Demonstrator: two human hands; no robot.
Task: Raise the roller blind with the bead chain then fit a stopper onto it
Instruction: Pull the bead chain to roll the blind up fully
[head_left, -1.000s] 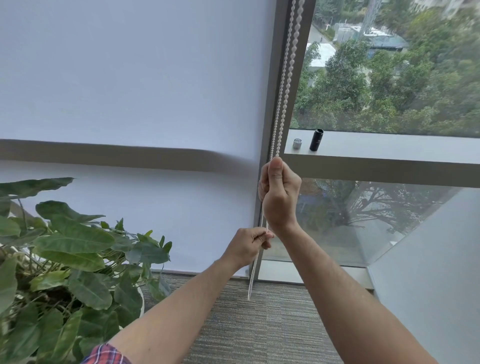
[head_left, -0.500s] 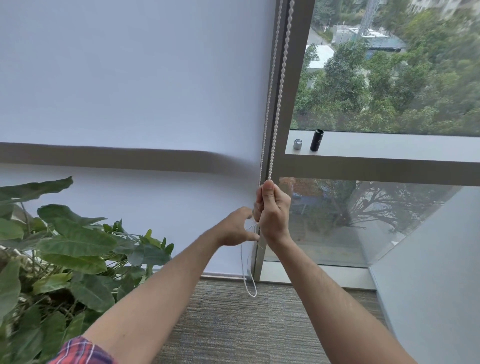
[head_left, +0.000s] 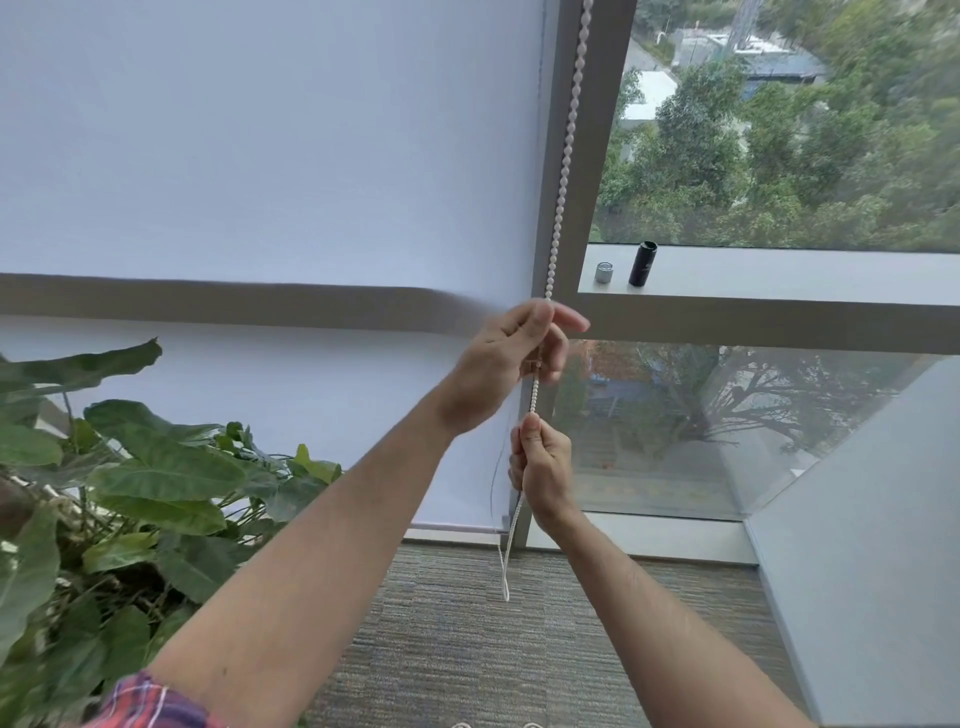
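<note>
The white bead chain (head_left: 567, 150) hangs down the grey window frame (head_left: 602, 156) beside the lowered white roller blind (head_left: 270, 156). The blind's bottom bar (head_left: 452, 530) sits just above the floor. My left hand (head_left: 506, 358) is at sill height with thumb and fingers curled round the chain and the index finger sticking out. Right below it, my right hand (head_left: 540, 470) pinches the same strand between thumb and forefinger. The chain's loop dangles under my right hand, its low end near the carpet (head_left: 506, 597). I cannot see a stopper on the chain.
A small silver cap (head_left: 604, 272) and a black cylinder (head_left: 642, 264) stand on the window ledge (head_left: 779, 273) right of the chain. A large leafy plant (head_left: 130, 493) fills the lower left. A grey wall panel (head_left: 857, 519) slants in on the right. Grey carpet (head_left: 467, 649) lies below.
My right hand has pulled the chain down from sill height. My left hand let go low down, rose above the right hand and closed on the chain.
</note>
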